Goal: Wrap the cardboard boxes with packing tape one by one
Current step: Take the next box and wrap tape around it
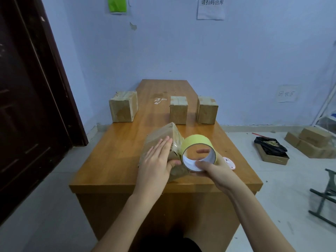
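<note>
The box point(163, 142) under work sits tilted at the near middle of the table point(112, 160), one corner raised toward the far side. The left hand point(156, 160) lies flat on its top, fingers straight, thumb against the near right edge — pressing, not gripping. The right hand point(209, 170) holds the tape roll point(197, 151) just right of the box, thumb on the near rim and fingertips showing through the core; a clear strip appears to run from roll to box, though the join is partly hidden. Judgement: the box looks light and fairly stiff, with creased faces, so it will likely slide or tip under the tape's pull unless held down from above. The roll is rigid and best held through its core, leaving it free to turn. The tape itself is thin and prone to fold on itself. Three more boxes stand at the far end — left point(123, 109), middle point(178, 110), right point(207, 110).
</note>
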The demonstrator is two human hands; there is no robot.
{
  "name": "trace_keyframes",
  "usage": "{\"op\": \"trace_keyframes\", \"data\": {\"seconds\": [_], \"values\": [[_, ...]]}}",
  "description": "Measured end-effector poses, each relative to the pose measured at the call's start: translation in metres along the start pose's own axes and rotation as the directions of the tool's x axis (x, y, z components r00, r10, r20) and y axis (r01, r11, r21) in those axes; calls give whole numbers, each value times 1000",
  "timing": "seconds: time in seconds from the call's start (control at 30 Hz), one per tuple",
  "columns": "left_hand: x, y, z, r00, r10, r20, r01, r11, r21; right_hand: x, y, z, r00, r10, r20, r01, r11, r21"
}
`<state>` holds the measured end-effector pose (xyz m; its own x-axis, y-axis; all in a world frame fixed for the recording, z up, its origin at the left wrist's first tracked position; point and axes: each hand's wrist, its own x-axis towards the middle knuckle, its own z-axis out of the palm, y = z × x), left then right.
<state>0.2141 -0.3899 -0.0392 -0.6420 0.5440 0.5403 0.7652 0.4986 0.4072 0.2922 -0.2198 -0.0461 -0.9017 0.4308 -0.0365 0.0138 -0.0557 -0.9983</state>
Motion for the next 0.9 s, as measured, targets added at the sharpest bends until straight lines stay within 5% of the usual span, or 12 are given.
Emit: {"op": "trace_keyframes", "data": {"seconds": [0.13,0.33,0.43,0.57,0.73,0.9], "values": [[-4,5,3,997,-30,-66,22,993,-120,1,-11,-10,997,-70,-16,70,997,-31],[-3,10,19,978,-194,-75,151,911,-385,14,-25,2,945,-125,-301,97,990,-105],[-5,2,20,984,-179,-4,159,888,-431,14,-27,13,957,-258,-134,197,914,-354],[-4,-9,20,984,-176,13,170,924,-341,16,-37,15,965,-262,-15,216,826,-520],[-2,-12,15,984,-176,20,170,909,-381,16,-50,13,974,-203,101,226,821,-525],[-6,-24,6,981,-193,38,189,874,-449,17,-50,9,994,-110,17,109,936,-334]]}}
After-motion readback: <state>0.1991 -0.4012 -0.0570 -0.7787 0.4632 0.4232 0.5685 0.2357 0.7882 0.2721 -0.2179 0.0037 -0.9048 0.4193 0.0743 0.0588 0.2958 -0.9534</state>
